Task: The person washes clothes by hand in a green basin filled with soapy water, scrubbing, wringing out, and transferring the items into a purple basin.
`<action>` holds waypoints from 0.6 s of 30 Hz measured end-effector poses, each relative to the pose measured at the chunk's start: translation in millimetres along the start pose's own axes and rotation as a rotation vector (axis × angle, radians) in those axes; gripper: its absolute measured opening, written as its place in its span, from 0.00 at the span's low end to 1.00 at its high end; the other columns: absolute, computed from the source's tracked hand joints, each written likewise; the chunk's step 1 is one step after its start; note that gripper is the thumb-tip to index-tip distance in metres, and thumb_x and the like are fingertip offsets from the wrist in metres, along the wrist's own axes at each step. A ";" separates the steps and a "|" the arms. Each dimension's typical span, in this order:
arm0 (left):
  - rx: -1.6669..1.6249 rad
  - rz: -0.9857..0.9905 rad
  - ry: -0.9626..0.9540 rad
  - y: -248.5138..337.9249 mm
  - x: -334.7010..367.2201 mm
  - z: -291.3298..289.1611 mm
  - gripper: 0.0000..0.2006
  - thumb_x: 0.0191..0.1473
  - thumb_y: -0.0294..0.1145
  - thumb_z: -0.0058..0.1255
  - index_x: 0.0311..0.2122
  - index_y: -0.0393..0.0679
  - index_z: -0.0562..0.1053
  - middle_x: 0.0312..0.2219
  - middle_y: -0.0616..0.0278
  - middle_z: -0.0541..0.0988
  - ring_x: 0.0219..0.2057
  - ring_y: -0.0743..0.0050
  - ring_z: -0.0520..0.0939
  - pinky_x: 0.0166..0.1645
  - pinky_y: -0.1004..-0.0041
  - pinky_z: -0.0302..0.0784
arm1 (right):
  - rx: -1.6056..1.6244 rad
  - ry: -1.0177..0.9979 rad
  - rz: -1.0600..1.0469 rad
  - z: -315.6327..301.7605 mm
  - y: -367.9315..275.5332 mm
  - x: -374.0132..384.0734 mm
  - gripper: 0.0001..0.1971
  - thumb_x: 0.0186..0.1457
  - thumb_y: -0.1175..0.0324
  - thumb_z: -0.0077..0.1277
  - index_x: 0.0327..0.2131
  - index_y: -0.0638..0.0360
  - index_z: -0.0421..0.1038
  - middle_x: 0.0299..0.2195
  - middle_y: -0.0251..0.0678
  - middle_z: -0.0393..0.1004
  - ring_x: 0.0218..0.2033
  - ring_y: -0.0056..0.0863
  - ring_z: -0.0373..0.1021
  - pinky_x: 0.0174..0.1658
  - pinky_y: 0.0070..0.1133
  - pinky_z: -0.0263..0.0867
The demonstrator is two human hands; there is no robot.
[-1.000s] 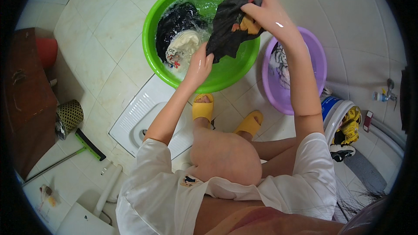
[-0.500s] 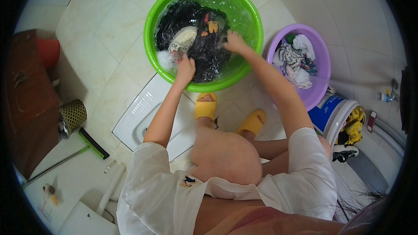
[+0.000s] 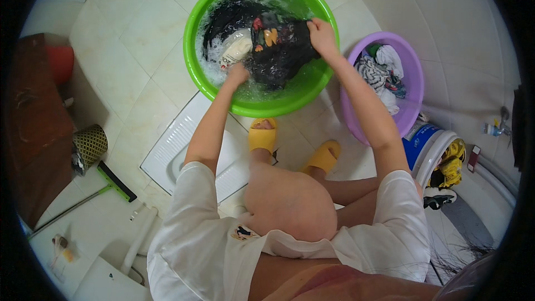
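Note:
A large green basin [image 3: 192, 72] holds soapy water and dark clothes. My right hand [image 3: 323, 36] is closed on the edge of a black garment [image 3: 281, 58] with a colourful print, pulling it taut toward the basin's right side. At the near left of the cloth, my left hand [image 3: 238, 72] is closed on the same black garment; its fingertips are partly hidden. Just beyond the left hand lies a cream-coloured cloth piece [image 3: 237, 49] with dark printing. More black cloth [image 3: 223, 19] floats behind it, among the suds.
To the right stands a purple basin [image 3: 412, 89] with several garments. Beside it, a tipped blue-and-white bucket [image 3: 423, 147] holds yellow and black items. A squat toilet [image 3: 173, 145] lies left of my yellow slippers [image 3: 263, 136]. Farther left are a squeegee [image 3: 117, 184] and a patterned bin [image 3: 91, 147].
My right hand has moved away and to the right, drawing the black garment out flatter across the water. My left hand has shifted slightly nearer me.

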State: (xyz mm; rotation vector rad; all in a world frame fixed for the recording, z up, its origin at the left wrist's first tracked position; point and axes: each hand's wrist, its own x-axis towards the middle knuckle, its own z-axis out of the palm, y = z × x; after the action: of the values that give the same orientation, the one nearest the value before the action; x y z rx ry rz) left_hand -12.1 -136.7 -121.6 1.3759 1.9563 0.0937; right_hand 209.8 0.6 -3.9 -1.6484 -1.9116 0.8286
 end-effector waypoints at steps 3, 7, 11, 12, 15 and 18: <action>-0.220 0.093 0.131 -15.3 -9.2 1.9 0.15 0.36 0.24 0.41 0.34 0.31 0.68 0.29 0.38 0.72 0.34 0.41 0.72 0.40 0.58 0.67 | 0.034 -0.007 -0.151 -53.4 -70.0 -3.6 0.11 0.48 0.65 0.41 0.26 0.65 0.67 0.22 0.52 0.66 0.27 0.48 0.64 0.30 0.31 0.60; -0.219 0.037 0.227 3.4 -49.9 -39.5 0.12 0.41 0.22 0.41 0.35 0.34 0.68 0.29 0.39 0.72 0.34 0.42 0.72 0.38 0.58 0.67 | 0.046 -0.001 -0.269 -102.5 -108.0 -4.9 0.12 0.47 0.65 0.42 0.25 0.66 0.67 0.21 0.51 0.66 0.26 0.49 0.64 0.29 0.30 0.60; -0.264 0.164 0.350 -8.8 -83.2 -92.0 0.10 0.45 0.23 0.40 0.36 0.35 0.67 0.26 0.39 0.72 0.30 0.42 0.72 0.35 0.58 0.67 | 0.029 0.039 -0.271 -110.6 -85.0 12.4 0.11 0.46 0.66 0.43 0.25 0.65 0.68 0.20 0.50 0.67 0.23 0.46 0.65 0.27 0.28 0.61; -0.229 0.098 0.367 -8.1 -90.1 -100.1 0.10 0.45 0.24 0.42 0.36 0.35 0.67 0.25 0.40 0.72 0.29 0.42 0.73 0.34 0.58 0.68 | 0.045 0.087 -0.256 -107.7 -77.7 16.7 0.10 0.46 0.66 0.43 0.25 0.64 0.69 0.19 0.49 0.67 0.23 0.44 0.66 0.27 0.28 0.61; -0.200 0.067 0.408 -0.6 -101.9 -109.7 0.10 0.45 0.25 0.44 0.35 0.35 0.67 0.26 0.40 0.72 0.30 0.43 0.73 0.34 0.58 0.67 | -0.039 0.096 -0.236 -87.3 -60.7 17.7 0.08 0.45 0.68 0.44 0.27 0.63 0.69 0.19 0.47 0.69 0.24 0.41 0.67 0.29 0.27 0.62; 0.007 0.239 0.575 33.2 -105.0 -109.2 0.11 0.44 0.26 0.46 0.36 0.36 0.68 0.29 0.45 0.70 0.32 0.46 0.70 0.36 0.62 0.66 | -0.310 0.032 -0.372 -50.8 -32.5 7.4 0.10 0.44 0.72 0.42 0.33 0.62 0.67 0.32 0.47 0.66 0.31 0.44 0.65 0.33 0.31 0.62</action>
State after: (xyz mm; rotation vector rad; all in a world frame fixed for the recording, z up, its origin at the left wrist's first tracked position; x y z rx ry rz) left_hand -34.2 -174.2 27.2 1.7174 2.2265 0.6598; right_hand 221.6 11.8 54.6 -1.3856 -2.3156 0.3709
